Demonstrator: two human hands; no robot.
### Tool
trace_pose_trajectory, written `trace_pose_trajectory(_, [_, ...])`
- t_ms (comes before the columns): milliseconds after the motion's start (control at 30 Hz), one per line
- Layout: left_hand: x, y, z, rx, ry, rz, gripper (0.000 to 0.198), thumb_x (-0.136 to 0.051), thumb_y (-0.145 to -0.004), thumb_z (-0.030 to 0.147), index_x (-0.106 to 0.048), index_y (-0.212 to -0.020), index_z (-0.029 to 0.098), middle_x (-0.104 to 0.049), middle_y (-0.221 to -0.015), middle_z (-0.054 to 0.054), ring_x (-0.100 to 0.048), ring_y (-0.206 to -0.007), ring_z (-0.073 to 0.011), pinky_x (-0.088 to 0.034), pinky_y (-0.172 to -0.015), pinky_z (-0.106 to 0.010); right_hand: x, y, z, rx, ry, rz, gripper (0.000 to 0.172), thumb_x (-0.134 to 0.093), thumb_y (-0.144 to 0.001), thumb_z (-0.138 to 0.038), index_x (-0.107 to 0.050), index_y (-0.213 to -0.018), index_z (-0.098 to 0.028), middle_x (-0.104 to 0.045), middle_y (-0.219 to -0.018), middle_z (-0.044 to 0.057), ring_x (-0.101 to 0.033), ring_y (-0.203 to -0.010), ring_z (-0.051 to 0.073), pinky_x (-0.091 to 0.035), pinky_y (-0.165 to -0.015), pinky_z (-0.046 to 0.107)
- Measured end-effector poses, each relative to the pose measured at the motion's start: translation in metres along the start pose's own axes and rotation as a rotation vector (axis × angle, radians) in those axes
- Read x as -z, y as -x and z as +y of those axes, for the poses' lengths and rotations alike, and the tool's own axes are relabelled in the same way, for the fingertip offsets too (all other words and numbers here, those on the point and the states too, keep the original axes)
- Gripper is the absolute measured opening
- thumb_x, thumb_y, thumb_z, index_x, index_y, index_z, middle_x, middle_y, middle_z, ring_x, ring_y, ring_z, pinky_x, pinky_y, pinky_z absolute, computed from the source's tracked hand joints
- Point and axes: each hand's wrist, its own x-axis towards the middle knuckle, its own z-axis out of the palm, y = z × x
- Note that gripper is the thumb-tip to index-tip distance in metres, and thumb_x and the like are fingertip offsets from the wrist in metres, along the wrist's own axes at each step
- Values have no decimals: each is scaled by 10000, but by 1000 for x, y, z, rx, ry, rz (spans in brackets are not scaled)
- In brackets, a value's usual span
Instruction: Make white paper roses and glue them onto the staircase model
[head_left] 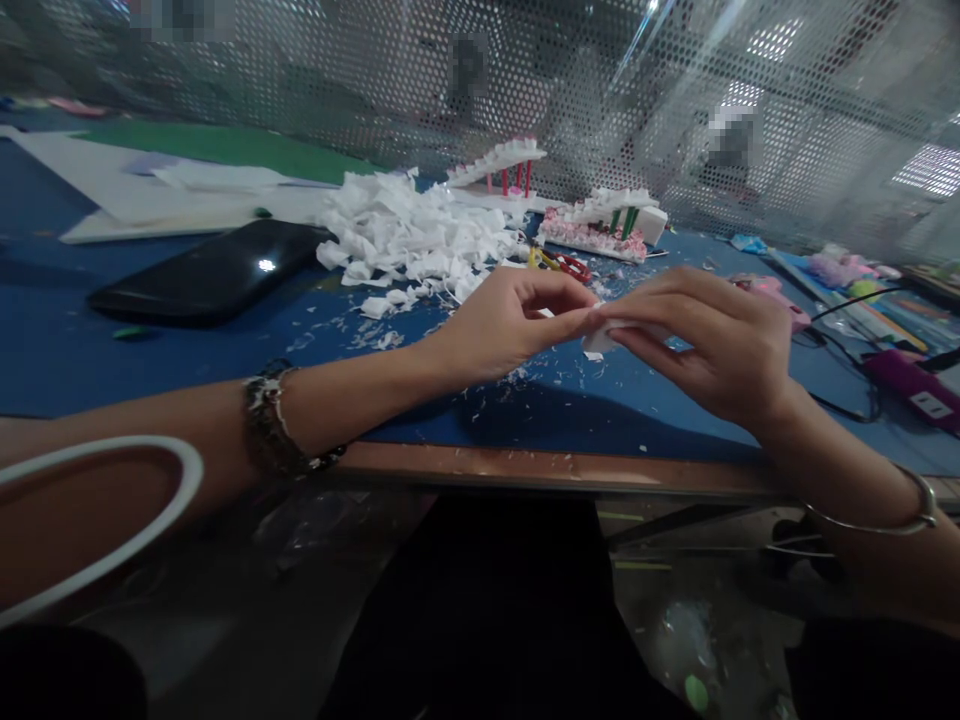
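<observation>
Both hands meet above the front of the blue table. My left hand (510,320) pinches the edge of a small white paper piece (598,338) between thumb and fingertips. From the other side, my right hand (705,335) grips the same piece, its fingers covering most of it. Just beyond my left hand lies a loose heap of torn white paper pieces (420,230). Scissors with red and yellow handles (568,265) rest behind the hands, partly hidden. Small white scraps are scattered on the table below.
A black phone-like slab (214,275) lies left. Two small paper models, one with red posts (499,165) and one with green posts (611,225), stand by the perforated metal screen (375,90). A pink glue gun (772,295), cables and a purple power strip (911,385) are right.
</observation>
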Motion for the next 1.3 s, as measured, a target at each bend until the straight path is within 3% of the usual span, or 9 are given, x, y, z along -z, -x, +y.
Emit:
trace_pose_trajectory(267, [-2, 0, 3, 5, -2, -14, 308, -621, -791, 441, -678, -778, 138, -672, -714, -18, -601, -657, -100, -490, -614, -220, 3, 3, -1, -100, 73, -67, 115, -574, -864, -262, -661, -938, -276, -655, -892, -2, -608, -818, 136, -511, -760, 295])
trace_pose_trajectory(433, [-3, 2, 3, -10, -23, -29, 284, -617, -802, 425, -681, -787, 149, -672, -695, -14, -586, -631, -97, -433, -534, -200, -1, -3, -2, -20, 45, 32, 79, -561, -863, -200, -622, -903, -232, -636, -841, -1, -607, -796, 116, -510, -726, 259])
trace_pose_trajectory(567, [-3, 3, 1, -60, 14, -20, 208, -640, -792, 381, -691, -818, 182, -683, -701, -8, -573, -607, -90, -395, -494, -197, -5, -4, -1, -98, -26, 62, 36, -594, -832, -197, -587, -832, -233, -621, -793, 4, -595, -735, 124, -512, -666, 268])
trace_pose_trajectory(867, [-4, 7, 8, -217, -187, 82, 200, -687, -735, 389, -667, -815, 207, -691, -762, -17, -599, -724, -139, -465, -688, -272, -11, -4, -7, -303, -176, 110, 125, -635, -810, -293, -556, -745, -222, -608, -693, -12, -575, -654, 113, -474, -573, 258])
trace_pose_trajectory(1100, [-4, 5, 1, -204, -108, 62, 166, -620, -806, 359, -682, -883, 226, -694, -866, -43, -614, -777, -147, -496, -708, -283, -9, -6, -7, -304, -299, 179, 94, -656, -789, -202, -576, -739, -209, -621, -705, -14, -579, -650, 101, -473, -572, 252])
trace_pose_trajectory(1300, [-2, 4, 5, -195, -47, 35, 162, -604, -816, 343, -689, -880, 221, -680, -917, -49, -618, -845, -157, -519, -738, -279, -8, -4, -8, -397, -310, 181, 115, -659, -790, -307, -593, -735, -231, -635, -725, 5, -593, -668, 126, -522, -577, 265])
